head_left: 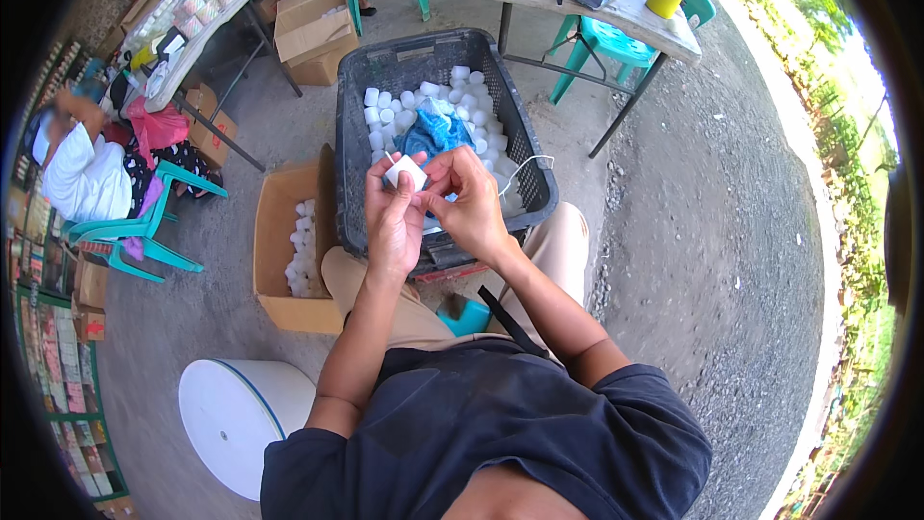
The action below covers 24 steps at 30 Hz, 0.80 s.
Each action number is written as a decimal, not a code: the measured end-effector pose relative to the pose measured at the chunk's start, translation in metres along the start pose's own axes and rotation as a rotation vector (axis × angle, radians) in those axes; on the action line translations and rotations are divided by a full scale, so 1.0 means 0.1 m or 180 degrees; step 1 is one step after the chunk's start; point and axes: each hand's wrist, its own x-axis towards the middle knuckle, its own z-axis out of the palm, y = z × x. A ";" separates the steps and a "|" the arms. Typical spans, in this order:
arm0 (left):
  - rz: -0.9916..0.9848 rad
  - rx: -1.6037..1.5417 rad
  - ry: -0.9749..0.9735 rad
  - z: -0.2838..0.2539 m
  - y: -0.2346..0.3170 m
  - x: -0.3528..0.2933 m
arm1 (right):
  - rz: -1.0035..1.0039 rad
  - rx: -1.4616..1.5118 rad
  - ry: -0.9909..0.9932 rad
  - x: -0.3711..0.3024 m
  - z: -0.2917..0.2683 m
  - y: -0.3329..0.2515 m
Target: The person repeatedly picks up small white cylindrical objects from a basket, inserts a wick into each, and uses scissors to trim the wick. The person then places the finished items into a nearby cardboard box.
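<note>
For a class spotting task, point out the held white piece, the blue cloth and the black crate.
White piece [406, 172], head view: visible face.
Blue cloth [436, 131], head view: bunched middle.
Black crate [423, 58], head view: far inner wall.

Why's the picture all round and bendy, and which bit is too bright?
Head view: a fisheye lens makes it round and bends edges; head view, right: sunlit plants look partly washed out; head view, middle: the block sits in softer shade.
</note>
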 end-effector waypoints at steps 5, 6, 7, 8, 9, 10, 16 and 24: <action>-0.0420 0.1261 -0.0353 -0.23 0.24 0.09 | -0.0399 -0.0826 -0.1049 0.25 -0.29 -0.06; -0.0629 0.1506 -0.0441 -0.25 0.31 0.10 | -0.0803 -0.1122 -0.0883 0.31 -0.31 -0.04; -0.0661 0.1620 -0.0440 -0.28 0.36 0.07 | -0.0928 -0.1343 -0.0983 0.38 -0.28 -0.12; -0.0722 0.1666 -0.0534 -0.24 0.39 0.08 | -0.1159 -0.1476 -0.1083 0.43 -0.29 -0.13; -0.0783 0.1711 -0.0626 -0.20 0.42 0.09 | -0.1388 -0.1607 -0.1185 0.49 -0.30 -0.13; -0.0815 0.1774 -0.0720 -0.16 0.45 0.12 | -0.1648 -0.1726 -0.1281 0.55 -0.30 -0.13; -0.0068 0.2109 -0.0379 -0.29 0.40 0.18 | -0.0559 -0.1242 -0.0441 0.66 -0.29 -0.13; -0.0209 0.2188 -0.0427 -0.12 0.30 0.22 | -0.0429 -0.0819 -0.0313 0.32 -0.23 -0.05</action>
